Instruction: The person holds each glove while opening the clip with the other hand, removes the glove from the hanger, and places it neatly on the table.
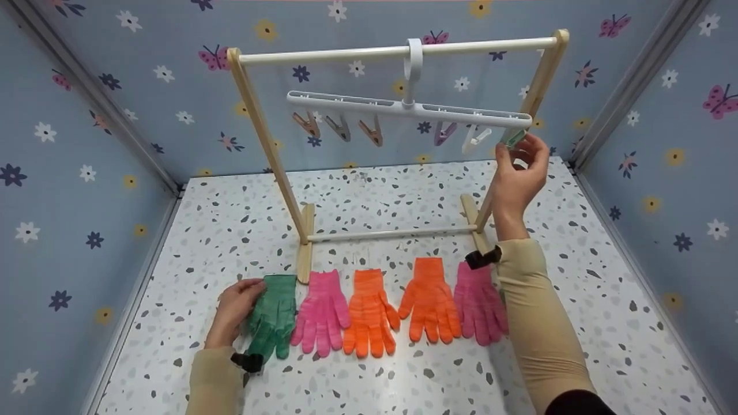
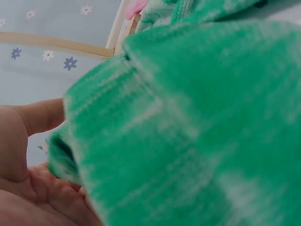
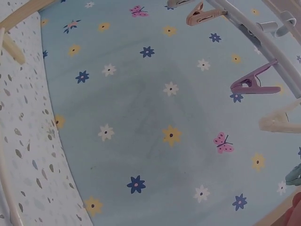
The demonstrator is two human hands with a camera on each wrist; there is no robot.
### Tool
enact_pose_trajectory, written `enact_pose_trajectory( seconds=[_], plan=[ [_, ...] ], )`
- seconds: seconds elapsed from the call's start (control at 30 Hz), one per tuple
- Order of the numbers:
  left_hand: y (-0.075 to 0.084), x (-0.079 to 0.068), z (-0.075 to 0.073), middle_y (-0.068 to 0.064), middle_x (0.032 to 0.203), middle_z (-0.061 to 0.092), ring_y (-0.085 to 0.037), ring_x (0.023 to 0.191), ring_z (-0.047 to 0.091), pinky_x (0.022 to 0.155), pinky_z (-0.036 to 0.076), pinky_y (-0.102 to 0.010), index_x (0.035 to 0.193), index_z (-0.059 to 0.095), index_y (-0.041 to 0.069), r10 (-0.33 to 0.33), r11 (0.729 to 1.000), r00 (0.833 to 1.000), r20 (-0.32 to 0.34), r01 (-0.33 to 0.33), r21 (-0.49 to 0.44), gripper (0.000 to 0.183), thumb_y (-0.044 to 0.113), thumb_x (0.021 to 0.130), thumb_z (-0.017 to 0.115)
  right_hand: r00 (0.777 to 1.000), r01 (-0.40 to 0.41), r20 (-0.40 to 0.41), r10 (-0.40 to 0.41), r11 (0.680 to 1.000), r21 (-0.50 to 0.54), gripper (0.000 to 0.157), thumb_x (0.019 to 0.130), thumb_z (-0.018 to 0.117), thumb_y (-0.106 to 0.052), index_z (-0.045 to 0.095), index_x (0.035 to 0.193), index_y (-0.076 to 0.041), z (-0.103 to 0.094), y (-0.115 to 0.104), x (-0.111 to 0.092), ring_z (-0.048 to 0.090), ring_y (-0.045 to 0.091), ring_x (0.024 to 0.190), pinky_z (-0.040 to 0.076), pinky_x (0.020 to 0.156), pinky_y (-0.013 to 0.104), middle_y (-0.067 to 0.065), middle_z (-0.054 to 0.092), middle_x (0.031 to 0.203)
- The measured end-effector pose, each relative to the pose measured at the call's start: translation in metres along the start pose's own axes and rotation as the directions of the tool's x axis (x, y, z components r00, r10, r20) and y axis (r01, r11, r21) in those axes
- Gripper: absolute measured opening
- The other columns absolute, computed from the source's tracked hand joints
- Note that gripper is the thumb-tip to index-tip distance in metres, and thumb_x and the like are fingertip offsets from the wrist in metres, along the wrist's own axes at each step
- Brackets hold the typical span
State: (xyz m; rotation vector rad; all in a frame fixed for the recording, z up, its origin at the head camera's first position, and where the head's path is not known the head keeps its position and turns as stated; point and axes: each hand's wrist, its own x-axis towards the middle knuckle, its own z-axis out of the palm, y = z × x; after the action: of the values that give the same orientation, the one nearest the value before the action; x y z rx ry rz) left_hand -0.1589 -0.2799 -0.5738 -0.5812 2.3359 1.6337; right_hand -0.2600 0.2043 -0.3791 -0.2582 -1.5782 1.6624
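At the cuff of a green glove (image 1: 275, 308), my left hand (image 1: 235, 305) pinches the knit edge. The cuff (image 2: 117, 108) fills much of the left wrist view and hides part of the fingers. My right hand (image 1: 522, 178) is raised to the right end of a white hanger (image 1: 357, 102), its thumb and fingers pinching a green clothespin (image 1: 515, 138). In the right wrist view, only the edge of that clothespin (image 3: 294, 175) and a fingertip (image 3: 295, 212) show. Beside it hang a white clothespin (image 1: 475, 138) and a purple clothespin (image 1: 444, 134).
A wooden rack (image 1: 271, 150) carries the hanger on its top bar. Tan and grey clothespins (image 1: 338, 128) hang on the left half. Along the speckled table (image 1: 369, 386) lie a pink glove (image 1: 322, 314), two orange gloves (image 1: 371, 314) and another pink glove (image 1: 477, 305). Flowered panels (image 1: 86, 202) surround the table.
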Motion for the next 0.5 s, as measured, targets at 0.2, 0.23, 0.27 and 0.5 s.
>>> enact_pose_trajectory(
  seconds=[0.2,0.23,0.27,0.5],
  plan=[
    [0.001,-0.004,-0.001,-0.022,0.14,0.05,-0.033,0.127,0.047,0.105,0.037,-0.048,0.139,0.052,0.0,-0.001,0.997,1.0,-0.007,0.001,0.073,0.053,0.039,0.102,0.054,1.0,0.006,-0.004,-0.006,1.0,-0.02,0.037,0.09,0.072,-0.002,0.058,0.124,-0.004,-0.001,0.0,0.004,0.056,0.021,0.101,0.045,0.085,0.028,0.007,0.059,0.109],
    [0.002,-0.005,-0.001,-0.022,0.14,0.05,-0.033,0.127,0.047,0.106,0.037,-0.049,0.139,0.052,0.0,-0.007,0.997,1.0,-0.009,0.008,0.083,0.054,0.039,0.102,0.053,1.0,0.006,-0.004,-0.006,1.0,-0.023,0.037,0.09,0.072,-0.002,0.058,0.124,-0.004,-0.001,0.0,0.004,0.056,0.02,0.101,0.045,0.085,0.028,0.007,0.059,0.109],
    [0.002,-0.006,-0.001,-0.022,0.14,0.051,-0.033,0.127,0.047,0.106,0.037,-0.049,0.139,0.052,0.0,-0.012,0.996,1.0,-0.011,0.013,0.092,0.053,0.039,0.103,0.053,1.0,0.006,-0.003,-0.006,1.0,-0.021,0.037,0.09,0.072,-0.002,0.058,0.124,-0.004,-0.001,0.0,0.004,0.055,0.021,0.101,0.045,0.085,0.028,0.007,0.059,0.11],
    [0.006,-0.011,-0.002,-0.022,0.136,0.053,-0.034,0.123,0.05,0.104,0.039,-0.05,0.138,0.052,-0.001,-0.013,0.989,1.0,-0.022,0.016,0.146,0.052,0.039,0.104,0.049,1.0,0.019,0.011,-0.019,1.0,-0.015,0.037,0.091,0.071,-0.002,0.057,0.125,-0.003,-0.005,0.0,0.002,0.055,0.023,0.103,0.044,0.084,0.027,0.014,0.059,0.114]
  ],
)
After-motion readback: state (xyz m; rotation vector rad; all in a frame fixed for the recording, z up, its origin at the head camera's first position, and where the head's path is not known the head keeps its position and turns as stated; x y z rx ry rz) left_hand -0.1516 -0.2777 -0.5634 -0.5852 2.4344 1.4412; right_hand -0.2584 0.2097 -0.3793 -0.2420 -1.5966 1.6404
